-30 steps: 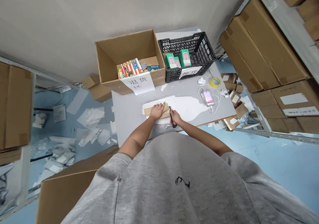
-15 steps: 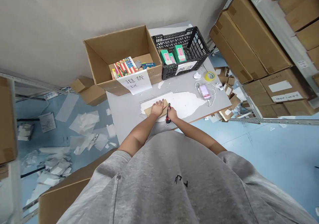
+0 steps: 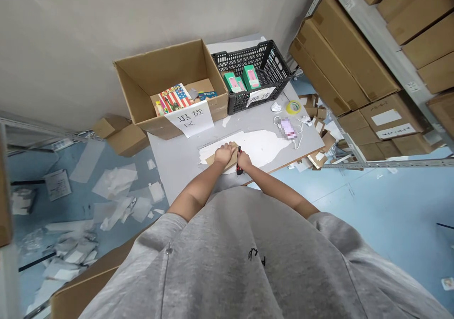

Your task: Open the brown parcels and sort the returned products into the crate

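My left hand (image 3: 224, 154) lies on a flat piece of brown cardboard (image 3: 213, 160) and presses it against a torn white paper sheet (image 3: 258, 145) on the grey table (image 3: 170, 167). Right beside it, my right hand (image 3: 244, 160) grips a utility knife with a red and black handle (image 3: 239, 163). The knife stands at the cardboard's right edge. My hands hide most of the cardboard and the blade.
An open cardboard box (image 3: 170, 63) holding books and a black plastic crate (image 3: 248, 58) holding green boxes stand at the table's far edge. A blurred phone (image 3: 288, 128), yellow tape (image 3: 293, 107) and cartons on shelves lie rightward.
My right hand and the knife have moved closer to my left hand. The whole scene has shifted left in the view as my head turned.
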Action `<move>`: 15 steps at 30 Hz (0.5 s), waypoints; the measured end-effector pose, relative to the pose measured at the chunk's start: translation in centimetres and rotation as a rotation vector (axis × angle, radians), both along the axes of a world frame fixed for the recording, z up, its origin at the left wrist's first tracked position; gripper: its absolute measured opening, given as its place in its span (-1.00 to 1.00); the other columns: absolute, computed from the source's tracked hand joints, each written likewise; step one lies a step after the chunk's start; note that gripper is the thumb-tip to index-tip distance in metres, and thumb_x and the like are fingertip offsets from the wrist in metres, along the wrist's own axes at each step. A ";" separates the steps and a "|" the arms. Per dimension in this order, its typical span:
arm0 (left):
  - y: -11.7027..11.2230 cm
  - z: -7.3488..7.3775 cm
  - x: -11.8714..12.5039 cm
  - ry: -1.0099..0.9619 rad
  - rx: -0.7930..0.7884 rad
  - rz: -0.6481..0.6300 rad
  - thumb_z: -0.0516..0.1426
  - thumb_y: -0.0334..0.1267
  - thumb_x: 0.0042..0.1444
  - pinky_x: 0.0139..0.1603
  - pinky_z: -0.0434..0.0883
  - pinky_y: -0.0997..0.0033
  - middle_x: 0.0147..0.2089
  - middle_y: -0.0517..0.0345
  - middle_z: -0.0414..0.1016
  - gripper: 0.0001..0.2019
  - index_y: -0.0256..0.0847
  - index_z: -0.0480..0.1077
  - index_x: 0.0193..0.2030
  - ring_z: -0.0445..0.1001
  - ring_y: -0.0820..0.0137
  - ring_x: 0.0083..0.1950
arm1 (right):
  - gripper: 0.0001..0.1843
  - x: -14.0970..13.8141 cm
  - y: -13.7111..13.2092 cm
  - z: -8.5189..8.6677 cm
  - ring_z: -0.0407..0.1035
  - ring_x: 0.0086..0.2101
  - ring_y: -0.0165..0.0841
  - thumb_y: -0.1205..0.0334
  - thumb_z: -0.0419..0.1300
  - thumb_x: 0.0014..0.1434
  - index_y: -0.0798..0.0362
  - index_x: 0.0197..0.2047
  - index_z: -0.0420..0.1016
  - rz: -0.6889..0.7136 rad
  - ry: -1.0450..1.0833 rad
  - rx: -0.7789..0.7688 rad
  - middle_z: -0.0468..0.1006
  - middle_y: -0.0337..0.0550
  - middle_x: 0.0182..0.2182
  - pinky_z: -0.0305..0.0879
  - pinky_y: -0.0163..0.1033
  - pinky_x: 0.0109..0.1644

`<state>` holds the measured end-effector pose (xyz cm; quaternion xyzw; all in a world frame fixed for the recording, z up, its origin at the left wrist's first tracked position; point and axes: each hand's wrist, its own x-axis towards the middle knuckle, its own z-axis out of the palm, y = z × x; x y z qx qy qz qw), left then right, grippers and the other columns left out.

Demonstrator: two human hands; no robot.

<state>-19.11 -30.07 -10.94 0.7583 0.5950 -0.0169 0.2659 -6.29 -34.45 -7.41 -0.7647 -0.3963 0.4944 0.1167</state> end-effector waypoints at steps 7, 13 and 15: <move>-0.6 0.1 -0.4 -0.096 0.038 -0.023 -0.04 0.16 0.46 0.39 0.25 0.01 0.37 -0.36 0.33 -0.35 -0.26 0.26 0.48 0.28 -0.13 0.42 | -0.65 1.0 -0.7 -0.5 0.57 -0.46 -0.22 0.05 -0.06 0.56 0.12 0.04 0.43 -0.005 -0.033 -0.056 0.64 0.00 -0.36 0.41 -0.25 -0.35; 0.3 0.7 -1.1 -0.122 -0.017 -0.083 0.03 0.14 0.42 0.52 0.05 -0.03 0.43 -0.35 0.27 -0.34 -0.22 0.19 0.50 0.16 -0.14 0.50 | -0.79 4.1 0.0 -1.1 0.45 -0.58 -0.41 0.09 0.01 0.54 -0.01 -0.02 0.39 -0.035 0.084 0.108 0.46 -0.37 -0.54 0.32 -0.41 -0.45; 0.9 1.0 -1.5 -0.133 -0.011 -0.144 0.05 0.14 0.41 0.53 0.03 -0.02 0.43 -0.33 0.26 -0.35 -0.19 0.21 0.49 0.14 -0.13 0.51 | -0.81 4.6 0.8 -1.5 0.40 -0.58 -0.45 0.06 0.11 0.49 -0.02 -0.08 0.40 -0.026 0.093 0.141 0.43 -0.41 -0.54 0.31 -0.43 -0.44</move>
